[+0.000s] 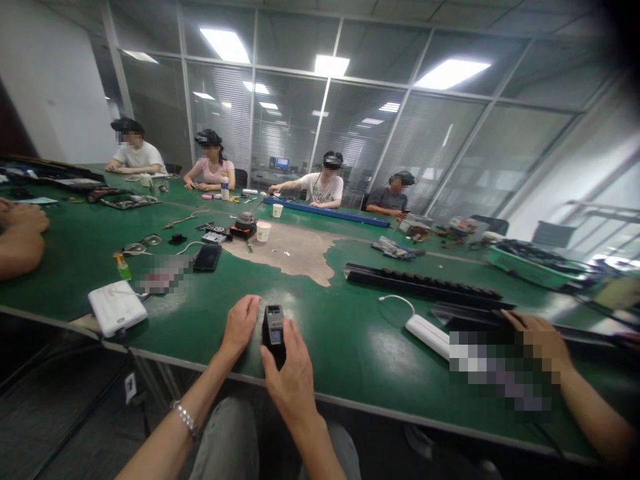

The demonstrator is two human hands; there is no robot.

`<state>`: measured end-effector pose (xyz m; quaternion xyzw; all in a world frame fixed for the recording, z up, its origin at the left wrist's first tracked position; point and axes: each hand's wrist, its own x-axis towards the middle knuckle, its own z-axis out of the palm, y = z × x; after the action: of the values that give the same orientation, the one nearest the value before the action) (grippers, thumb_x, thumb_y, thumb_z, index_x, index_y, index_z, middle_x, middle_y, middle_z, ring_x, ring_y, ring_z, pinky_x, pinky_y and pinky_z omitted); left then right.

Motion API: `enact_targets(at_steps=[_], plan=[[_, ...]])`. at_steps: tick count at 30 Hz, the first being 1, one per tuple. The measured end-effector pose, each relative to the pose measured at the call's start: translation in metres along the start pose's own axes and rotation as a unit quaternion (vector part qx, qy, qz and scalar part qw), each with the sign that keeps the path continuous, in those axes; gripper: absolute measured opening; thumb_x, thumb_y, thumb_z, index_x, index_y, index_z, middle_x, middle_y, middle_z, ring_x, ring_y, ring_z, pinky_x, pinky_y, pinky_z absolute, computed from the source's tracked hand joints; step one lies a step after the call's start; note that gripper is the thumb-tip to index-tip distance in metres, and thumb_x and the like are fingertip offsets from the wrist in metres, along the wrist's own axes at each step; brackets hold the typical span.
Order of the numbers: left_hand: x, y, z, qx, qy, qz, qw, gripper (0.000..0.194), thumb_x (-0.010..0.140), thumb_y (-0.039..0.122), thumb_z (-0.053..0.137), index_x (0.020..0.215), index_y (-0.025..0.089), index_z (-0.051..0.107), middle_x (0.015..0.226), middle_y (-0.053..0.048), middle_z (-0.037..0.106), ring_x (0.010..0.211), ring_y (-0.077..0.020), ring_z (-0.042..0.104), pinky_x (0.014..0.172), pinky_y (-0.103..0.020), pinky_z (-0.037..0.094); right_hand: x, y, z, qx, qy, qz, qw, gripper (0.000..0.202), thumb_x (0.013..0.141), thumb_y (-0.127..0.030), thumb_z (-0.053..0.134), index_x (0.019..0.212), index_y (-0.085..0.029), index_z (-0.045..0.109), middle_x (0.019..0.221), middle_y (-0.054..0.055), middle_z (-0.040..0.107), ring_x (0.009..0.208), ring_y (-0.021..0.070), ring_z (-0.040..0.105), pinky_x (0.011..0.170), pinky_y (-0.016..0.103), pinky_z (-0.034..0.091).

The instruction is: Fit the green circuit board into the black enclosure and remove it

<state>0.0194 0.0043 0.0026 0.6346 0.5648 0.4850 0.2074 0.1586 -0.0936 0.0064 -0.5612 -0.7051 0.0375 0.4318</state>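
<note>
My right hand [293, 360] is wrapped round the lower part of a small dark grey boxy device [273, 325], thumb on its left and fingers along its right. The device has a small screen on the face toward me and stands upright at the table's near side. Just left of it is my left hand [242, 328], its fingers curled and pressed together, apart from the device. Whatever those fingers may hold is hidden. A bracelet circles my left wrist.
The green table [350, 360] carries a white power bank [117, 308], a black phone [207, 257], paper cups [263, 232], black rails [420, 283] and a white bar with a cable [427, 337]. Another person's hand [543, 340] is at right; others' arms [23, 233] and people sit around.
</note>
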Motion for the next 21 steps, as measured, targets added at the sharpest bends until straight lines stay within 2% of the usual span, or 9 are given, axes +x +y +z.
enact_targets(at_steps=[4, 10, 16, 19, 21], plan=[[0.0, 0.001, 0.001, 0.003, -0.001, 0.001, 1.0, 0.04, 0.093, 0.045, 0.033, 0.099, 0.021, 0.065, 0.093, -0.005, 0.07, 0.084, -0.0169, 0.064, 0.078, -0.029, 0.047, 0.004, 0.0, 0.0, -0.003, -0.008, -0.01, 1.0, 0.058, 0.086, -0.027, 0.057, 0.14, -0.013, 0.042, 0.143, 0.018, 0.043, 0.131, 0.0313, 0.042, 0.103, 0.049, 0.042], [0.0, 0.002, 0.001, 0.006, -0.002, 0.001, 1.0, 0.04, 0.093, 0.044, 0.034, 0.098, 0.021, 0.066, 0.093, -0.005, 0.07, 0.085, -0.0168, 0.064, 0.078, -0.028, 0.048, 0.01, 0.001, 0.006, 0.031, -0.008, 0.01, 0.999, 0.049, 0.087, -0.021, 0.053, 0.134, -0.011, 0.049, 0.135, 0.019, 0.051, 0.126, 0.0294, 0.048, 0.103, 0.048, 0.042], [0.001, 0.001, 0.002, 0.002, -0.009, -0.004, 1.0, 0.04, 0.093, 0.046, 0.034, 0.097, 0.022, 0.065, 0.091, -0.004, 0.069, 0.083, -0.0168, 0.064, 0.075, -0.028, 0.047, 0.035, -0.005, -0.022, 0.088, 0.069, 0.03, 0.993, 0.045, 0.087, -0.027, 0.055, 0.13, -0.013, 0.054, 0.131, 0.015, 0.057, 0.122, 0.0259, 0.052, 0.104, 0.044, 0.042], [0.001, 0.0, 0.003, 0.0, -0.007, -0.005, 1.0, 0.041, 0.093, 0.046, 0.034, 0.097, 0.021, 0.065, 0.091, -0.005, 0.069, 0.083, -0.0165, 0.064, 0.076, -0.027, 0.047, 0.038, 0.007, -0.033, 0.075, 0.101, 0.042, 0.991, 0.045, 0.087, -0.029, 0.054, 0.129, -0.012, 0.054, 0.13, 0.015, 0.056, 0.122, 0.0263, 0.052, 0.104, 0.045, 0.041], [0.001, 0.0, 0.004, 0.002, -0.006, -0.009, 1.0, 0.04, 0.093, 0.046, 0.034, 0.096, 0.021, 0.065, 0.091, -0.005, 0.069, 0.082, -0.0163, 0.064, 0.076, -0.027, 0.046, 0.035, 0.02, -0.033, 0.054, 0.101, 0.05, 0.992, 0.045, 0.086, -0.028, 0.054, 0.128, -0.01, 0.055, 0.13, 0.017, 0.056, 0.122, 0.0275, 0.051, 0.104, 0.046, 0.04]])
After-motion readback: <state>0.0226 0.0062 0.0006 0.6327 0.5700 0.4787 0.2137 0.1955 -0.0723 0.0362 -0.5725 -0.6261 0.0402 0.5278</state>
